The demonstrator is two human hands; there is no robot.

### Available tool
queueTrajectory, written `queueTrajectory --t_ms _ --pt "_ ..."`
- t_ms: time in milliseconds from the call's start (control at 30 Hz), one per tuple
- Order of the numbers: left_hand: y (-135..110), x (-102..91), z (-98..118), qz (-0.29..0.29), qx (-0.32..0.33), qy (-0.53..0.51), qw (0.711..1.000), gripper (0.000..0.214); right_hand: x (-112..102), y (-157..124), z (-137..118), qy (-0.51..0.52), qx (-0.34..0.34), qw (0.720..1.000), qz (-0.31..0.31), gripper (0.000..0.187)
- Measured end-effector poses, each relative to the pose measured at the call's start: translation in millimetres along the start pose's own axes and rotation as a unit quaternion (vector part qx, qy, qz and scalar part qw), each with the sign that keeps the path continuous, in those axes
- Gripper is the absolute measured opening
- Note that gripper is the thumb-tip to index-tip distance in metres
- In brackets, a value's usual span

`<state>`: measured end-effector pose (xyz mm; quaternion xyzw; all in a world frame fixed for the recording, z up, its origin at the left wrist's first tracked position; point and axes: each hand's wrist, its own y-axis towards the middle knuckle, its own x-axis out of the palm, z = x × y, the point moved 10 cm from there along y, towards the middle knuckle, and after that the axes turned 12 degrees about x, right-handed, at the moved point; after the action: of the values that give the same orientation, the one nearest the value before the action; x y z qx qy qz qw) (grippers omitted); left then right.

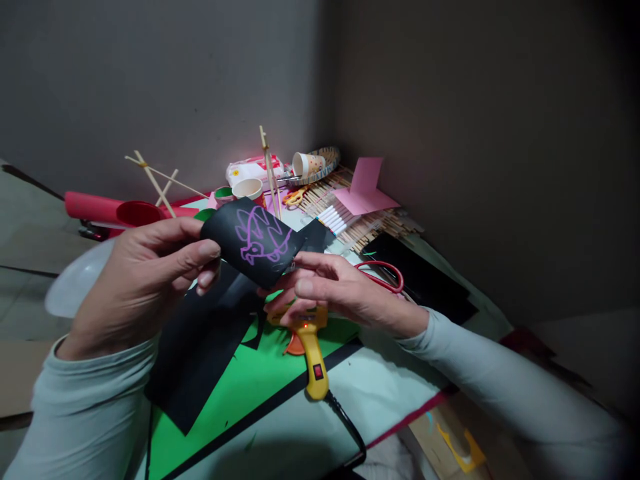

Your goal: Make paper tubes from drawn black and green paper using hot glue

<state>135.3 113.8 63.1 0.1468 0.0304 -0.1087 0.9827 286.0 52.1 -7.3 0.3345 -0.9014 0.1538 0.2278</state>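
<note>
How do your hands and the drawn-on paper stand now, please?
Left hand pinching paper at left. Right hand at its right edge, contact unclear. Purple drawing facing camera. Glue gun below right hand.

No readable lettering, markings on red-and-white packet [255, 171] too small

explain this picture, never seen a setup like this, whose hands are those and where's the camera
There is no robot here: these are a person's two bare hands, seen by a camera worn on that person's head, facing forward and down. The left hand holds a curved black paper piece with a purple drawing; the right hand is at its other end. On the table are a yellow glue gun, a green sheet, white markers, a folded pink card and, farther back, a tilted patterned cup.
</note>
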Motion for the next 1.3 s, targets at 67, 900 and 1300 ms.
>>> queueTrajectory --t_ms 67,900,1300 --pt "-1 -1.1 -1 0.006 -0.007 -0.002 1.0 0.042 -16 0 -7 -0.057 -0.043 0.994 0.081 0.034" --pt "-15 12.2 36 0.039 0.164 0.28 0.945 0.009 -41 -17 -38 -0.091 -0.189 0.954 0.214 0.026" --pt "-7 15.3 -23 0.036 -0.141 -0.117 0.982 0.042 -59 -32 -56 -0.14 -0.244 0.914 0.291 0.019"
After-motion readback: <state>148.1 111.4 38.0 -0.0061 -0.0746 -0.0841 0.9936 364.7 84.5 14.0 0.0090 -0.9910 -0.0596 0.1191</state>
